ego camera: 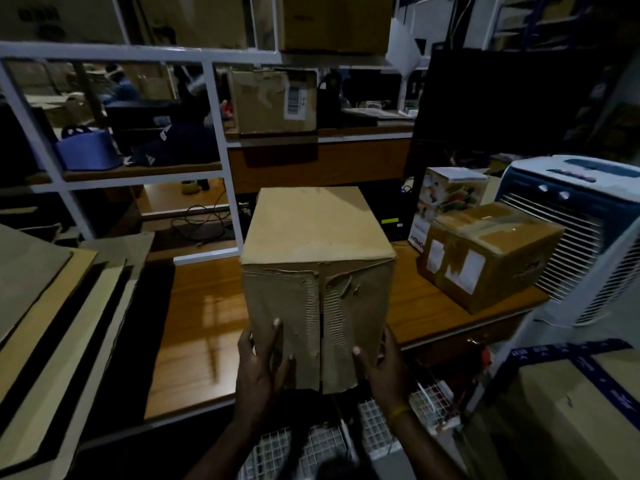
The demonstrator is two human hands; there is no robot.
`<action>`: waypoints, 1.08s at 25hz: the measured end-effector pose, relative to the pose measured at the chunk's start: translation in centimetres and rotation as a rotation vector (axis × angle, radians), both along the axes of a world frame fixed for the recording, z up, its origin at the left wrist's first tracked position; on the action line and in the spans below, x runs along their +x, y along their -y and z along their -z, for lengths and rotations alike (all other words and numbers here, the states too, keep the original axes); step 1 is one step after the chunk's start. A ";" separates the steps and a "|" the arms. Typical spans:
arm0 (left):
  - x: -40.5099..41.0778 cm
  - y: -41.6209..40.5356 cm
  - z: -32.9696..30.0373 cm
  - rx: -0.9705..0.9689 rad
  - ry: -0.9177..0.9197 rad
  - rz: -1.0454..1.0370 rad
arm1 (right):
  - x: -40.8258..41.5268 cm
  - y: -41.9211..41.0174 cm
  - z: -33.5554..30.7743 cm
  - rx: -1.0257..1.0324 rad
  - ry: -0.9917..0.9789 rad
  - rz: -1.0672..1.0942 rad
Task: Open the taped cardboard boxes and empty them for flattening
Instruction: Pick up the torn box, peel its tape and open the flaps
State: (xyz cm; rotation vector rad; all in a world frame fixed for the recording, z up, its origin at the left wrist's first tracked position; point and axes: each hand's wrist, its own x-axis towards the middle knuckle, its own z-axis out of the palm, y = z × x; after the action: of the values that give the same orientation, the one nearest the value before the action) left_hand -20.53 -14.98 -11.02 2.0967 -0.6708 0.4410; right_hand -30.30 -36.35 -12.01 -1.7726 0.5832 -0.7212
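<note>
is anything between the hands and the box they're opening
Nothing visible does. The left hand and right hand already hold the lower corners of the tall cardboard box, fingers directly against its torn near face, either side of the centre seam.

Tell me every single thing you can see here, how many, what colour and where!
held box: one, brown, torn front, middle of the wooden table
taped box: one, brown with white labels, table's right side
printed carton: one, white with colourful pictures, behind the taped box
air cooler: one, white and blue, far right
flattened cardboard: a stack, brown, left
shelf box: one, brown with a barcode label, on the white rack behind
basket: one, blue, rack's left shelf
left hand: one, holds the held box's lower left
right hand: one, yellow wristband, holds its lower right
</note>
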 end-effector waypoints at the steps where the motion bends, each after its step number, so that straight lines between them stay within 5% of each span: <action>1: 0.6 -0.1 0.4 0.029 0.007 0.008 | 0.5 -0.1 0.2 0.022 -0.025 -0.001; 9: 2.6 2.5 -3.9 -0.023 0.128 -0.102 | 3.6 -0.7 -4.2 -0.082 0.067 0.195; 14: 0.7 4.4 -11.3 -0.078 0.023 -0.232 | 3.7 -1.6 -12.1 -0.280 0.024 0.332; 23: 3.5 3.2 -19.2 0.394 -0.139 -0.286 | 4.3 -0.7 -20.5 -0.528 -0.464 -0.065; 27: 3.4 2.9 -19.3 0.442 -0.161 -0.303 | 4.3 -1.4 -20.6 -0.589 -0.483 -0.095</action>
State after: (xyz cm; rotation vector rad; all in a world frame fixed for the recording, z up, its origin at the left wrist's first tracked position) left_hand -17.09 -17.92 8.24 2.6377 -0.3771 0.3017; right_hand -26.03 -34.91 8.57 -2.5405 0.6367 -0.4135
